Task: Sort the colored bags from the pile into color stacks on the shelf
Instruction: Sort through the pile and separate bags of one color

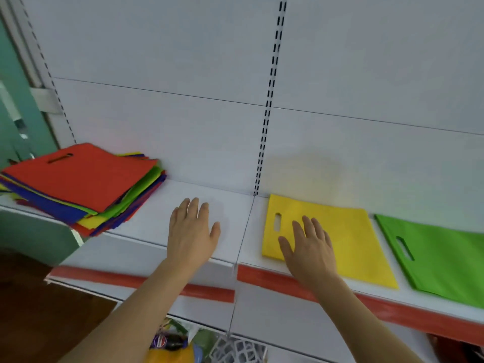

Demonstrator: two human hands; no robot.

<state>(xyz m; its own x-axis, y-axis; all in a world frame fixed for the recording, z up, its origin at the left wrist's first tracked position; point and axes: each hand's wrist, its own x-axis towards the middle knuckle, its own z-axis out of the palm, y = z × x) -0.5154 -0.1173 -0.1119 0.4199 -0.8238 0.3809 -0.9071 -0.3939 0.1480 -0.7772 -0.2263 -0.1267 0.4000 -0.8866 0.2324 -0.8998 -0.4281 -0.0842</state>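
A mixed pile of flat bags (pixel 83 184) lies at the left end of the white shelf (pixel 146 226), with a red bag on top and blue, green and yellow ones under it. A single yellow bag (pixel 351 237) lies flat right of the shelf joint. A green bag (pixel 445 260) lies flat further right, partly cut off by the frame edge. My left hand (pixel 191 231) hovers with straight fingers over the bare shelf between pile and yellow bag, holding nothing. My right hand (pixel 309 250) lies flat with spread fingers on the yellow bag's near left part.
The shelf's front edge carries a red price strip (pixel 267 277). A white back panel with a slotted upright (pixel 269 100) rises behind. Packaged goods (pixel 178 344) sit on the level below. A green wall (pixel 15 106) stands at the far left.
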